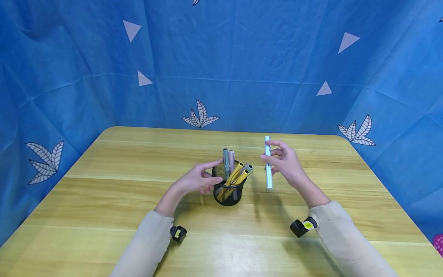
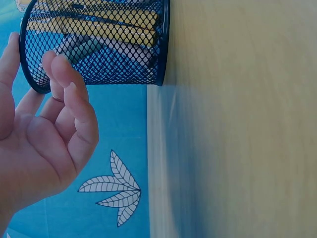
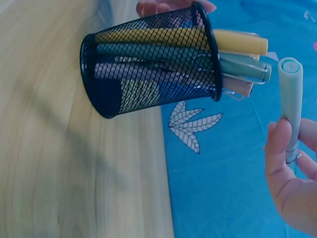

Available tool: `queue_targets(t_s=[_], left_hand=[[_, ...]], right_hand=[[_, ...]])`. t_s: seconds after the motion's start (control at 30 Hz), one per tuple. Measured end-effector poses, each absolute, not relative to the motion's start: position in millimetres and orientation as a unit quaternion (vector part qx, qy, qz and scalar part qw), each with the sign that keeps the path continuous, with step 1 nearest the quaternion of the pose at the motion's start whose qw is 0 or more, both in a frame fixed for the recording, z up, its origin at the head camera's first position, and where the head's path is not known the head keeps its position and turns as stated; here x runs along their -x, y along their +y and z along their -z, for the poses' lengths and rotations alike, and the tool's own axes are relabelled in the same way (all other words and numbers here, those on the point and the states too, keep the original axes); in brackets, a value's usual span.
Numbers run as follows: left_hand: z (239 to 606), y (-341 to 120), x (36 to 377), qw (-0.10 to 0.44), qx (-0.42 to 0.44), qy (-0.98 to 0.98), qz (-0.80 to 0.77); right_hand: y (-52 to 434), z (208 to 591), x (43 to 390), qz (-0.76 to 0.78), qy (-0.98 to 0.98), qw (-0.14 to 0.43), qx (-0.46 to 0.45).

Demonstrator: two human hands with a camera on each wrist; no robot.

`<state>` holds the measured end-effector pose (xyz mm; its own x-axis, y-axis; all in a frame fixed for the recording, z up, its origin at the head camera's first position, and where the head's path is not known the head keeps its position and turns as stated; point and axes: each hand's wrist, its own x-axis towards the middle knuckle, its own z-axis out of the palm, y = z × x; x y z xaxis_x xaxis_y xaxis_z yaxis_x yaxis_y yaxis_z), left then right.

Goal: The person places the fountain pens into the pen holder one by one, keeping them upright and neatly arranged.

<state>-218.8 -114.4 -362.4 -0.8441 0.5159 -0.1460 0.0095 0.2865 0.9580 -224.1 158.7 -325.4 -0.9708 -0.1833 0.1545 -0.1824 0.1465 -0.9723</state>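
Observation:
A black mesh pen holder (image 1: 228,198) stands upright on the table, with several capped pens leaning in it. Among them are yellow pens (image 1: 241,177), a grey-green pen (image 1: 226,163) and a pale pink pen (image 1: 232,156). My left hand (image 1: 191,180) holds the holder's rim from the left between thumb and index finger; its other fingers curl beside the mesh, as the left wrist view shows. To the right of the holder, my right hand (image 1: 290,163) pinches a pale blue pen (image 1: 269,177) around its middle. That pen hangs nearly upright above the table, apart from the holder.
The wooden table (image 1: 104,215) reaches back to a blue cloth (image 1: 263,50) with white leaf and triangle prints. Small black cameras sit at both wrists, the left one (image 1: 178,234) and the right one (image 1: 299,227) close over the tabletop.

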Motion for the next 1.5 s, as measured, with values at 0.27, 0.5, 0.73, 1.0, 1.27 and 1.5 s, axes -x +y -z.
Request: queue_targets(t_s=[0.27,0.5,0.73,1.0,1.27,1.5], left_hand=[[342,-113,205,0.224,-0.173,0.769,-0.574],[340,-113,203,0.222,-0.179,0.766,-0.575],[345,-113,207,0.225,-0.179,0.766,-0.575],[363,-115,218,0.221,-0.178,0.768,-0.574],[345,-112,206,0.219,-0.174,0.774,-0.568],[338,-111,202,0.223,-0.174,0.772,-0.570]], right_hand=[[154,317,220,0.684,0.722,-0.027,0.105],[150,313,217,0.724,0.679,-0.040,0.117],[147,308,213,0.740,0.657,-0.063,0.128],[141,308,210,0.767,0.622,-0.099,0.122],[135,310,210,0.784,0.594,-0.142,0.111],[131,310,210,0.779,0.596,-0.155,0.118]])
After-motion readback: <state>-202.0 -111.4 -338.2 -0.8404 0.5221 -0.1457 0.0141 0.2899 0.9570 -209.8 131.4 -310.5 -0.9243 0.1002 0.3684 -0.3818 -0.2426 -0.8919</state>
